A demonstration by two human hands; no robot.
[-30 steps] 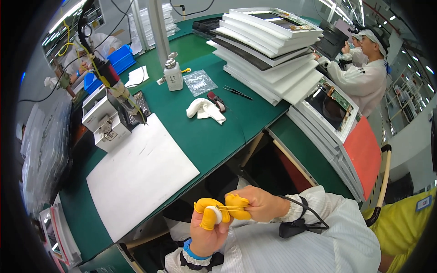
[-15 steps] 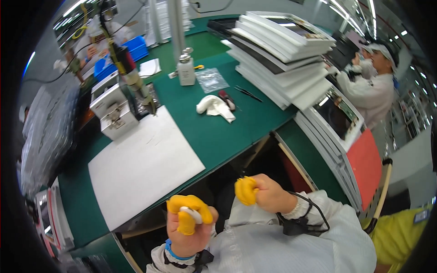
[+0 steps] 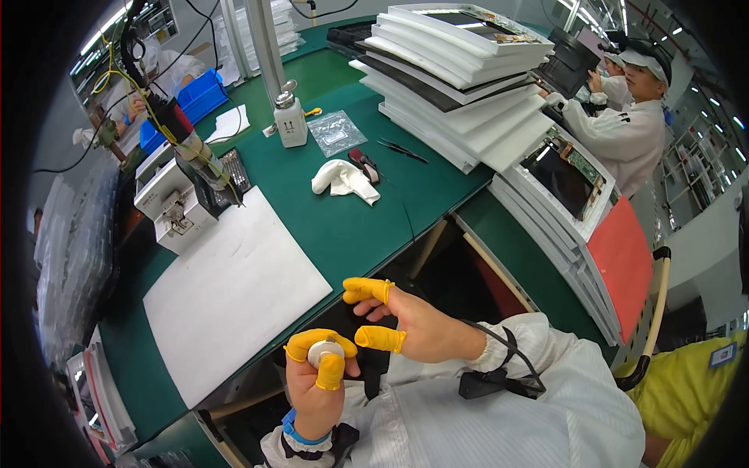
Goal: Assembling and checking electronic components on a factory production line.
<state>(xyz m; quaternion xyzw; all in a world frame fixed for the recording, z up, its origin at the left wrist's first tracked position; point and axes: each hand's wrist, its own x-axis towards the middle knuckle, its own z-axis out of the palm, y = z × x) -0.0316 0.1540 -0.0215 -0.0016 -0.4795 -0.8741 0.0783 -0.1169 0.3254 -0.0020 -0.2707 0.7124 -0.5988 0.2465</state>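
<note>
Yellow finger cots cover fingers of both my hands. My left hand [image 3: 312, 390] is closed around a small round white thing [image 3: 317, 356], which looks like a roll of tape; the fingers hide part of it. Just to its right, my right hand [image 3: 425, 327] is open, thumb and forefinger spread apart with nothing between them. Both hands are in front of the green bench's edge, above my lap. The nearest thing on the bench is a white sheet [image 3: 234, 296]. Farther back lie a crumpled white cloth [image 3: 343, 181], a dark red-handled tool [image 3: 363, 164] and black tweezers [image 3: 403, 150].
A white pump bottle [image 3: 291, 125] stands behind a clear plastic bag [image 3: 337, 132]. Tall stacks of white trays [image 3: 460, 101] rise at the right, beside a display panel [image 3: 562, 175] and a red sheet [image 3: 620, 261]. A hanging tool [image 3: 195, 148] is at left. Co-workers [image 3: 624, 132] stand beyond.
My right hand has moved left toward my left hand, its pinched fingers now spread. The left thumb now lies across the white thing. A thin dark strip now shows near the bench edge.
</note>
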